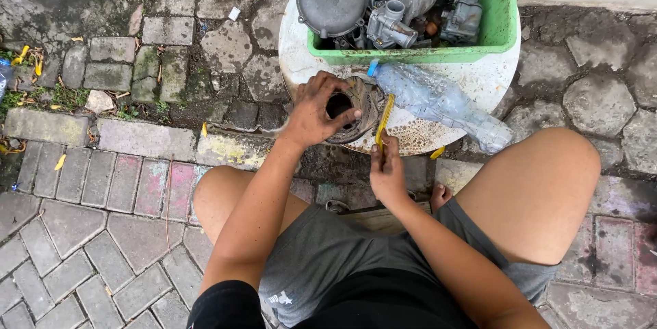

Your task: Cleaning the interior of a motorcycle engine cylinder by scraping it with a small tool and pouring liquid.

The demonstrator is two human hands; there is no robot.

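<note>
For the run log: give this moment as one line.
left hand: grips round metal part | right hand: holds yellow brush against it | support: white round table

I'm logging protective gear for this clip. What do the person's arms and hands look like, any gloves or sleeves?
No gloves: the left hand and right hand are bare, fingers uncovered. Both forearms are bare to above the elbow. No watch, ring or band shows.

The round worktop is crowded: a green crate of engine parts fills its far half, and a crushed plastic bottle lies across the right, just beside the yellow brush. The paving to the left lies open; both knees flank the near edge.
</note>
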